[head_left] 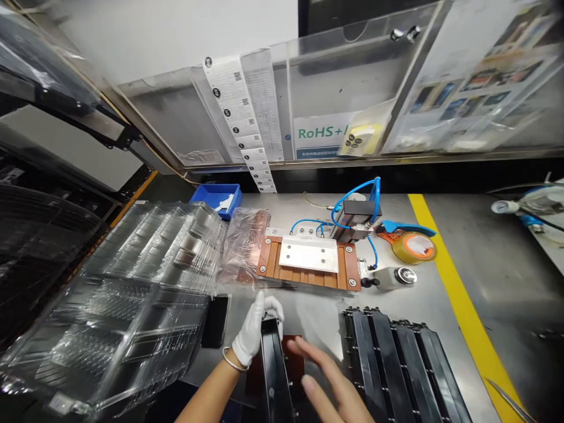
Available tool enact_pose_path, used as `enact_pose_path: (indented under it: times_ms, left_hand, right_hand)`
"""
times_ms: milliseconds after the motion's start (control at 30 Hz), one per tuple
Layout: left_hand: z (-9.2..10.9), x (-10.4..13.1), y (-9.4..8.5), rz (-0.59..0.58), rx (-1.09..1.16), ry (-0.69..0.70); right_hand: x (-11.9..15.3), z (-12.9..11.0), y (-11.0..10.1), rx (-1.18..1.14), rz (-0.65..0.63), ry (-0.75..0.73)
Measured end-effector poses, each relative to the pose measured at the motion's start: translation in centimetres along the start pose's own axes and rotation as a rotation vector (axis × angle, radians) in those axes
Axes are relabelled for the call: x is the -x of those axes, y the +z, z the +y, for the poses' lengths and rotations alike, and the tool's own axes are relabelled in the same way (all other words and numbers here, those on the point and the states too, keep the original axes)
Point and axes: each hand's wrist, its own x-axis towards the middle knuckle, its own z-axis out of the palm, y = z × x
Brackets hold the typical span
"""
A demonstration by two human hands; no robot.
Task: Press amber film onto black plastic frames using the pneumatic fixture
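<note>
My left hand point(254, 330), in a white glove, is wrapped around the far end of a long black plastic part point(275, 370). The part points away from me, and its near end runs out of the picture. My right hand point(324, 382) is bare, with fingers apart, just right of the black part; whether a fingertip touches it I cannot tell. Beneath the part lies a reddish-brown block point(294, 345), mostly covered. Several similar black parts point(392, 352) lie side by side to the right. Beyond my hands stands a brown fixture point(308, 276) with a silver plate on top.
Clear plastic trays point(132, 305) are stacked at left, beside a black phone point(215, 320). A blue bin point(235, 197) stands behind. Blue air hoses point(378, 197), a tape roll point(414, 248) and a metal-capped bottle point(399, 277) sit right of the fixture. Tweezers point(506, 399) lie far right.
</note>
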Motion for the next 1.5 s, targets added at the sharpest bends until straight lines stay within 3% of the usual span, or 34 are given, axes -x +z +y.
enact_pose_path:
  times_ms: [67, 133, 333, 633, 800, 900, 1000, 1167, 1267, 1333, 1500]
  left_hand:
    - [-0.8, 0.1, 0.6, -0.026, -0.007, -0.028]
    - [-1.2, 0.2, 1.1, -0.02, -0.018, -0.036]
    - [-1.2, 0.4, 1.1, -0.005, -0.046, -0.056]
    - [-0.9, 0.4, 1.8, -0.065, -0.141, -0.071]
    - [-0.8, 0.5, 1.7, -0.057, -0.21, -0.01]
    - [-1.0, 1.2, 1.6, -0.016, -0.244, 0.034]
    - [-1.1, 2.1, 1.9, -0.031, -0.266, 0.031]
    - [0.1, 2.8, 3.0, -0.19, -0.325, 0.074]
    - [0.9, 2.9, 3.3, -0.271, -0.39, 0.113]
    - [1.3, 3.0, 3.4, -0.313, -0.438, 0.14]
    - [2.0, 3.0, 3.6, -0.384, -0.521, 0.19]
  right_hand:
    - [-1.9, -1.3, -0.1, 0.097, -0.144, -0.153]
    - [-3.2, -2.0, 0.2, 0.214, -0.202, -0.232]
    - [-2.9, -1.6, 1.2, 0.408, -0.268, -0.262]
    - [-3.8, -1.8, 1.4, 0.515, -0.107, -0.271]
    - [-5.6, -1.8, 2.2, 0.859, -0.121, -0.358]
    - [-5.6, -1.9, 2.0, 0.894, -0.156, -0.432]
    - [-4.2, -2.2, 1.3, 0.867, -0.213, -0.427]
    - [-1.7, -3.7, -1.1, 0.621, -0.42, -0.183]
    - [-0.9, -4.7, -3.4, 0.574, -0.539, -0.133]
    - [-0.4, -4.9, -5.0, 0.613, -0.617, -0.186]
    - [0.9, -3.9, -7.6, 0.844, -0.766, -0.48]
